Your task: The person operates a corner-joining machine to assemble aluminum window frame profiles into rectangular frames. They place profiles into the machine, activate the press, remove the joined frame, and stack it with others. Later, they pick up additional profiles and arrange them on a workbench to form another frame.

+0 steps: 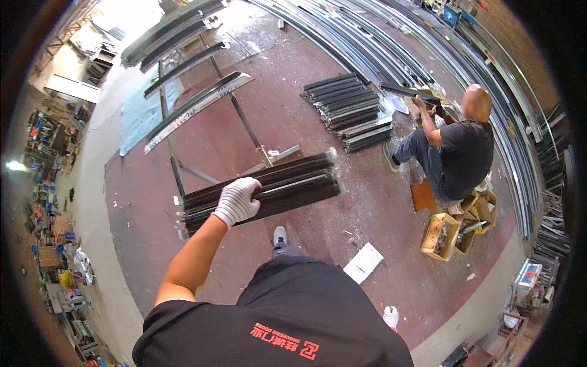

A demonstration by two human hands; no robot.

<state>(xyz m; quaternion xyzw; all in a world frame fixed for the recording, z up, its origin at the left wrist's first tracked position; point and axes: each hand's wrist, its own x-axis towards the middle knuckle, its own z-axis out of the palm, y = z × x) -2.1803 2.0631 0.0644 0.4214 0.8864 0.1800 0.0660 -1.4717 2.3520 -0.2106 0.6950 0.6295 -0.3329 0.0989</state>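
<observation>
black, long, ridged metal profiles (299, 183), bunched side by side: gripped from above with the white-striped, knit-gloved left hand (237, 203), fingers curled over the upper part, left of the bundle's middle. held the bundle in front of the body, across the near end of a dark metal rack of slim bars (244, 128); could not tell contact with the rack from a free lift. had the matching gloved right hand (391, 316) low on the right, well apart from the left and from the bundle; mostly hidden beside the black shirt (342, 318), so could not tell whether curled or spread.

judged on handling, needed a grip nearer the middle, or the right hand under the longer right side, to guard against tipping. called for a firm, even squeeze across the bundle, so as not to let single profiles slide lengthwise. needed level ends, kept off the long silver-faced dark profile (199, 109) on the rack and away from the seated worker in dark clothing (458, 156). also called for careful footing around the white paper sheet (364, 263) on the red-brown floor (324, 238).
</observation>
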